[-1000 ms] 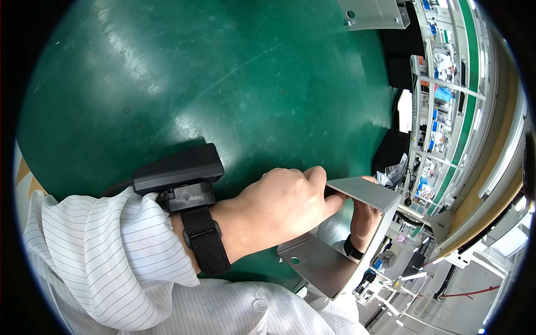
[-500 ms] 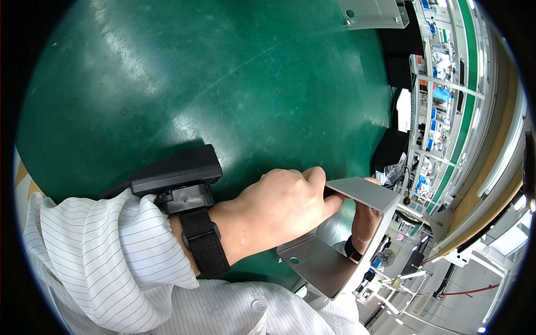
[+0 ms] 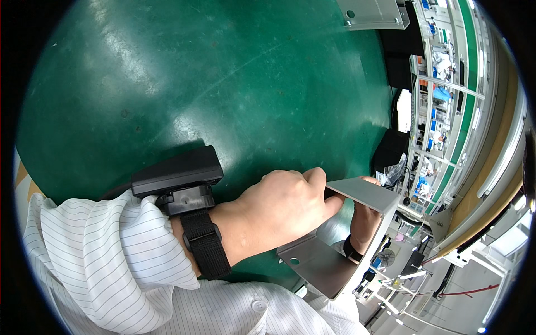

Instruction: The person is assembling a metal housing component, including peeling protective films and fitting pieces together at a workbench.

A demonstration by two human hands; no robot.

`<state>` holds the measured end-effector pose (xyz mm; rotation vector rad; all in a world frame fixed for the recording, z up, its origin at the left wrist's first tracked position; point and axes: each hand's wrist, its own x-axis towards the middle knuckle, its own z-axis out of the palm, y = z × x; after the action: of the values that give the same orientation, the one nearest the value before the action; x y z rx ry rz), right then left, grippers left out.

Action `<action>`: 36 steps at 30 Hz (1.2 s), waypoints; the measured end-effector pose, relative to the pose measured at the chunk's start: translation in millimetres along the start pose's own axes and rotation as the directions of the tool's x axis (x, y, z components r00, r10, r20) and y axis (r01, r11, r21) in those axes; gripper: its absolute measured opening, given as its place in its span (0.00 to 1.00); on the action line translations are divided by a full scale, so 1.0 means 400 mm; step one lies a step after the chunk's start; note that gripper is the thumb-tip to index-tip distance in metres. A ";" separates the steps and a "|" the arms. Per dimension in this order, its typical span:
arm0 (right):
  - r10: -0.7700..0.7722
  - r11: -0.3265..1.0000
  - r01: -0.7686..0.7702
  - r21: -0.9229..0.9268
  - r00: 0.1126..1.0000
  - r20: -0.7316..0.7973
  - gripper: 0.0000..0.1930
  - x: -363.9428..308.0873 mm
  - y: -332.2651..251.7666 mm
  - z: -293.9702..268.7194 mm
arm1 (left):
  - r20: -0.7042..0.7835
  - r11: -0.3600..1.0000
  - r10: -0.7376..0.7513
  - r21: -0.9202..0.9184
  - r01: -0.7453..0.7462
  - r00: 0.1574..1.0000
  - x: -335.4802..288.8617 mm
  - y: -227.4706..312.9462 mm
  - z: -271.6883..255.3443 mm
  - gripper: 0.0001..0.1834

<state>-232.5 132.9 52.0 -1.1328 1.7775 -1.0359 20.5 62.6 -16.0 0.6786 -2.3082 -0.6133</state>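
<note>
A grey U-shaped sheet-metal bracket (image 3: 321, 262) is held up at the lower right, tilted, with a round hole in one of its flanges. My left hand (image 3: 287, 198) reaches in from the left with fingers curled, closed on the bracket's upper flange. Behind and inside the bracket shows my right hand (image 3: 364, 226), its fingers at the same upper flange; the metal hides part of it. On my left wrist a black strap (image 3: 206, 243) carries a black box-shaped device (image 3: 177, 170). A black band (image 3: 352, 249) circles the right wrist.
A green tabletop (image 3: 223, 84) spreads below and ahead. At its far right edge lies a second grey metal bracket (image 3: 371, 12). Black boxy objects (image 3: 389, 151) and a clear plastic bag (image 3: 395, 170) sit along the right edge. Beyond are workshop shelves (image 3: 441, 111) with small items.
</note>
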 end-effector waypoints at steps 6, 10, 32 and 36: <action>0.015 0.999 -0.016 0.033 1.000 0.018 0.06 0.001 -0.001 0.003 | -0.008 1.000 -0.005 -0.008 0.005 1.000 0.000 -0.001 0.002 0.18; 0.049 0.992 -0.057 0.110 0.996 0.070 0.05 0.014 -0.003 -0.013 | 0.000 1.000 -0.005 -0.002 0.005 1.000 0.002 -0.002 0.001 0.17; -0.021 0.809 0.173 -0.561 0.963 0.267 0.20 -0.085 0.036 -0.006 | 0.049 0.910 -0.122 -0.392 0.132 0.991 -0.022 -0.028 -0.048 0.18; 0.047 0.991 -0.089 0.104 0.934 0.353 0.24 -0.081 0.021 0.041 | 0.123 0.843 -0.220 -0.475 0.252 0.968 -0.002 -0.018 -0.051 0.25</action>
<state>-210.5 161.7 44.1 -1.0963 1.4428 -0.8263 37.1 52.6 -6.5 0.7032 -2.0088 -1.2986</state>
